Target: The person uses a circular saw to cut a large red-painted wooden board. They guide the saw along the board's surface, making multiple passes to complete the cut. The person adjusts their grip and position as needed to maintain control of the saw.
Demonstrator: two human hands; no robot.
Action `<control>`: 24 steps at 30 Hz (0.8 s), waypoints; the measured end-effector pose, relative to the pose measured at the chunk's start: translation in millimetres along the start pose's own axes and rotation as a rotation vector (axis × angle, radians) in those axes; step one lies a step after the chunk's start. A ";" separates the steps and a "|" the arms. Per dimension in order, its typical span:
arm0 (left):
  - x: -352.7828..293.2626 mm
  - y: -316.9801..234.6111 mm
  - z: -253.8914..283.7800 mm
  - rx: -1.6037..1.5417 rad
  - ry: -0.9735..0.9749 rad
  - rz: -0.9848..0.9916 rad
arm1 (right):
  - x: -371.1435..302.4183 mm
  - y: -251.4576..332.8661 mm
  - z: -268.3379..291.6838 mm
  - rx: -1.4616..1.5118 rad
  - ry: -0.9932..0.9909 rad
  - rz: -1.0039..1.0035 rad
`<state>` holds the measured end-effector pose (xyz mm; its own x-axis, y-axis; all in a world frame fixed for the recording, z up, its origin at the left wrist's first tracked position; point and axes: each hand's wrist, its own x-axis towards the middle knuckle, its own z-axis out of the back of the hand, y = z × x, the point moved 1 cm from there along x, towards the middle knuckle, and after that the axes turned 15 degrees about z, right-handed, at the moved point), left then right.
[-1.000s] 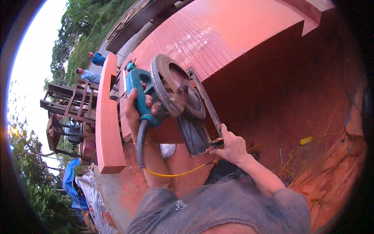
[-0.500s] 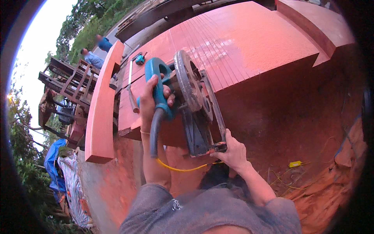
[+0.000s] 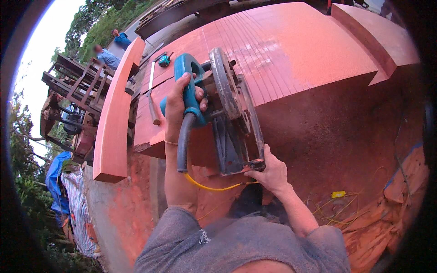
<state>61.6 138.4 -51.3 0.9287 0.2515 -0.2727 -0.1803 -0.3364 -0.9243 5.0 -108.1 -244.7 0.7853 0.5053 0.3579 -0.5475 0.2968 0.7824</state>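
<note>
A teal circular saw (image 3: 226,86) with a scuffed round metal guard and a dark base plate is held up in front of me, over the near edge of a big reddish wood slab (image 3: 314,45). My left hand (image 3: 176,102) is wrapped round its teal handle. My right hand (image 3: 273,173) grips the near corner of the base plate, thumb against its edge. From the handle hangs a black cord sleeve (image 3: 183,143), leading into a yellow cord (image 3: 211,185). Several parallel cuts run across the slab beyond the saw. I cannot tell whether the blade turns.
On the slab's left lie a teal tape measure (image 3: 164,60) and a rod-like tool with a reddish handle (image 3: 154,111). A squared beam (image 3: 114,123) stands left of it. Yellow cords and a yellow connector (image 3: 338,194) lie on the dusty ground. Two people stand far left near a machine (image 3: 75,100).
The saw has shifted slightly up and right in view, still in both hands. The whole scene has tilted a little with my head. Nothing was let go.
</note>
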 end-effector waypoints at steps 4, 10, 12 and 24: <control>2.6 -2.4 -0.9 0.012 -0.017 -0.001 | 3.8 -3.1 -1.0 0.005 0.032 -0.027; 9.4 -4.4 -1.3 0.016 -0.042 -0.003 | 11.7 -5.5 1.1 -0.024 0.042 -0.006; 11.9 -4.5 -0.2 0.014 -0.040 -0.007 | 13.7 -7.3 0.3 -0.020 0.076 -0.038; 16.6 -4.6 1.4 -0.031 -0.016 -0.018 | 9.3 -15.9 -3.2 -0.007 0.098 -0.040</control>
<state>77.5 145.3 -51.9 0.9265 0.2721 -0.2601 -0.1529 -0.3594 -0.9206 20.1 -105.6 -255.4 0.7749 0.5694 0.2745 -0.5184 0.3241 0.7913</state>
